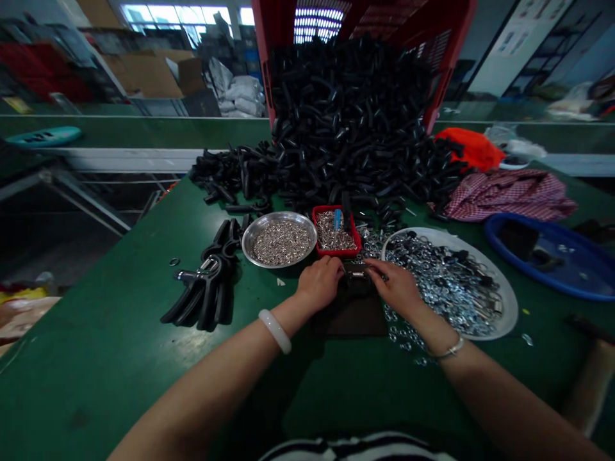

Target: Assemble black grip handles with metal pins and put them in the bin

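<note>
Between my two hands is a black plastic spring clamp (358,287) with a bare metal coil spring showing at its middle. My left hand (319,282) has its fingers closed on the clamp's left side. On the right side, my right hand (396,285) pinches it with thumb and fingers. A dark flat pad (353,317) lies under the work. Just beyond my left hand sit a steel bowl (250,251) of small metal pins and a red tray (359,240) of rivet-like pieces with a blue-handled tool (337,219). Fingers hide part of the clamp.
Several black clamps (206,298) are stacked at left. A white tray (507,320) holds metal rings and springs at right, with loose rings (406,346) beside it. Behind, black handles (336,153) spill from a red crate (264,70). A blue tray (586,275) and a hammer (593,378) lie far right.
</note>
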Demonstrator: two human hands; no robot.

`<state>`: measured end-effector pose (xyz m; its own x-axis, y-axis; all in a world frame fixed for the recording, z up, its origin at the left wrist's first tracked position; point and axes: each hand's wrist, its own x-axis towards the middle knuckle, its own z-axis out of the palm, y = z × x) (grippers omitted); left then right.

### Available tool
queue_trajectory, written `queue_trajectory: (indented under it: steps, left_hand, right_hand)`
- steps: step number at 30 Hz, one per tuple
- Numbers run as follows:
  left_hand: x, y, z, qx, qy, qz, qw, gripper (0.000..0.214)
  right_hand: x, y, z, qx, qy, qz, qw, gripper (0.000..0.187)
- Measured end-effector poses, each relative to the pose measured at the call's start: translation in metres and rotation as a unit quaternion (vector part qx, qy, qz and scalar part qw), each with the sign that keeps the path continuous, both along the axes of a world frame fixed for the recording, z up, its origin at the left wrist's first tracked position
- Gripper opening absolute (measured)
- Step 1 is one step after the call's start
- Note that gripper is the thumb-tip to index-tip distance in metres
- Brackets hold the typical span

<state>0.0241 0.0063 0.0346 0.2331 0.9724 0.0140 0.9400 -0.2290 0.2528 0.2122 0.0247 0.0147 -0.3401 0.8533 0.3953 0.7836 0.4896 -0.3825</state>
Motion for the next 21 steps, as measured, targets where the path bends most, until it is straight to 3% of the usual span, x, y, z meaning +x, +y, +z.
queue_trajectory:
  steps: [7, 11, 16, 18, 21]
  left_hand:
    - [-0.001, -0.001, -0.002, -0.004, -0.018, 0.003, 1.0, 0.017]
    - [0.0, -0.001, -0.007, 0.021, -0.014, -0.002, 1.0, 0.018]
    - [0.0, -0.001, -0.008, 0.032, -0.012, -0.004, 0.999, 0.017]
    - [-0.002, -0.001, -0.006, 0.024, -0.028, 0.001, 0.999, 0.015]
    - [-0.006, 0.002, 0.0, 0.024, -0.105, 0.006, 0.994, 0.012]
  right_hand:
    - [0.004, 0.0, -0.004, 0.03, -0.042, 0.026, 0.998, 0.029]
    - [-0.002, -0.007, 0.003, 0.051, -0.188, 0.048, 0.98, 0.033]
    - [-0.014, -0.013, 0.021, 0.018, -0.332, 0.061, 0.941, 0.035]
    - [-0.013, -0.011, 0.027, -0.01, -0.336, 0.061, 0.94, 0.033]
    - [-0.01, -0.008, 0.033, -0.033, -0.231, 0.059, 0.971, 0.027]
